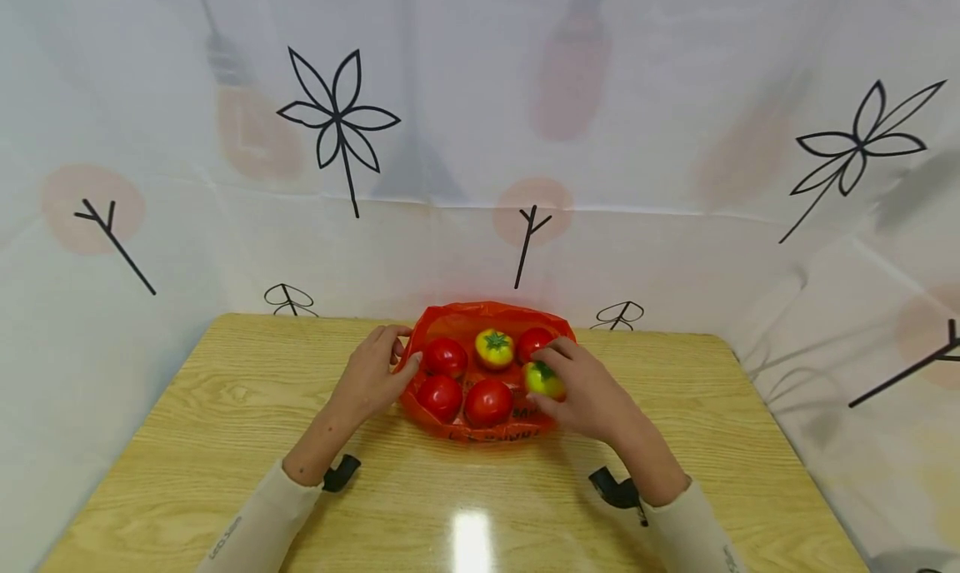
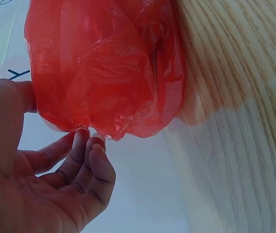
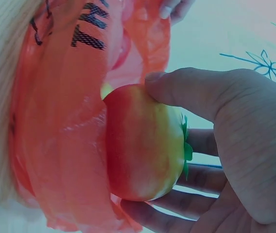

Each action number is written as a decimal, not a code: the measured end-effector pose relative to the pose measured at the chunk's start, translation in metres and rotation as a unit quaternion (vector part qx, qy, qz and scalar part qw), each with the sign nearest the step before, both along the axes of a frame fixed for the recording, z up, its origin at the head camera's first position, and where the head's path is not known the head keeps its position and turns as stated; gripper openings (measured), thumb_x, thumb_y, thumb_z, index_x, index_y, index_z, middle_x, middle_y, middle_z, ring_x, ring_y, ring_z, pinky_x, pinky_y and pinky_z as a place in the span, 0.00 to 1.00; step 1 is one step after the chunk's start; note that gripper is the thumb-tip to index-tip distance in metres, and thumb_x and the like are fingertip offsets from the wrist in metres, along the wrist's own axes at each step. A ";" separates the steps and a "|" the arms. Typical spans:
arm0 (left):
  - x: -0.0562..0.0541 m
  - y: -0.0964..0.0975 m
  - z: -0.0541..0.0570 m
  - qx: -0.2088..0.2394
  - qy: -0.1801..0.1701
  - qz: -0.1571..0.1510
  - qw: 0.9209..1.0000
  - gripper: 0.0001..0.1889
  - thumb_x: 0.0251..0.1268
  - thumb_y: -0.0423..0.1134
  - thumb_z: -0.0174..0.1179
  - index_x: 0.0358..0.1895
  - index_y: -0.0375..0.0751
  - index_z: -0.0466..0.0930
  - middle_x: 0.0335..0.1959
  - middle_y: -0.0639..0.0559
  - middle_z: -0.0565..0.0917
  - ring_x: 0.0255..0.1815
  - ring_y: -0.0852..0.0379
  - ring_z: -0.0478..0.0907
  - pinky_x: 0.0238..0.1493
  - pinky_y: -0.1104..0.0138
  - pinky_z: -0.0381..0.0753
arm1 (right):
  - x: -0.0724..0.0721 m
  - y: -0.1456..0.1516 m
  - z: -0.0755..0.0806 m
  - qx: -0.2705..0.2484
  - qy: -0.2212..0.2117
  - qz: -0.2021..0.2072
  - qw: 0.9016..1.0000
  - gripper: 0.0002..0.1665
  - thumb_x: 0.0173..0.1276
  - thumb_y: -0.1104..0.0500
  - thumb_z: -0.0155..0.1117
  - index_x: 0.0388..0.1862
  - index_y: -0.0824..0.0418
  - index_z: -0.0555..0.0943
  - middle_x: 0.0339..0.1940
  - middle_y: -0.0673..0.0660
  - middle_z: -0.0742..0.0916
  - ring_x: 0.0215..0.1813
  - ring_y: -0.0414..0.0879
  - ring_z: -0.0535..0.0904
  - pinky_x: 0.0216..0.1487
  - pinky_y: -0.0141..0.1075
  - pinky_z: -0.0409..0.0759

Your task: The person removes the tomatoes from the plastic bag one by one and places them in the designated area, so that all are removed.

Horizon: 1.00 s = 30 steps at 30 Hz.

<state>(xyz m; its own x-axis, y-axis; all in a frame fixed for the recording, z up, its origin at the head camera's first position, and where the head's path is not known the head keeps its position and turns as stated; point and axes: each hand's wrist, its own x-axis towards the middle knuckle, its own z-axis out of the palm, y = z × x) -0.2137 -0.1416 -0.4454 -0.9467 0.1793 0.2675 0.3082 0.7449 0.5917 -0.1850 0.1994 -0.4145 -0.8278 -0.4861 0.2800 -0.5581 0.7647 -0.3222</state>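
Curling fingers (image 3: 201, 179) round yellow-red fruit (image 3: 145, 145), right hand (image 1: 592, 398) at the red bag (image 2: 109, 73); left hand (image 1: 375, 373) pinching its left edge (image 2: 60, 121), five fruits (image 1: 494, 352) inside

The bag (image 3: 60, 126) carries large black hatched capitals; in the right wrist view "TH" can be read, the rest running out of the picture. From the head, more black lettering shows along its near side, too small and creased to read surely. Small dark print on the left sleeve (image 1: 258, 519) and right sleeve (image 1: 690, 527) is illegible.
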 end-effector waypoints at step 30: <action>-0.001 -0.002 -0.001 0.005 -0.005 -0.003 1.000 0.23 0.72 0.43 0.66 0.65 0.37 0.78 0.40 0.50 0.77 0.39 0.53 0.74 0.39 0.63 0.80 | 0.000 0.032 0.020 -0.031 0.029 -0.026 0.999 0.29 0.64 0.55 0.80 0.61 0.64 0.82 0.57 0.60 0.82 0.54 0.55 0.81 0.54 0.51 0.86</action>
<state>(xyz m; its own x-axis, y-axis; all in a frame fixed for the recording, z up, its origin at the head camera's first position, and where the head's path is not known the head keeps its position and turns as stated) -0.2146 -0.1433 -0.4465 -0.9482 0.1825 0.2599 0.3068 0.7377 0.6014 -0.1847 0.2313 -0.3942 -0.8326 -0.4231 0.3574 -0.5377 0.7722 -0.3384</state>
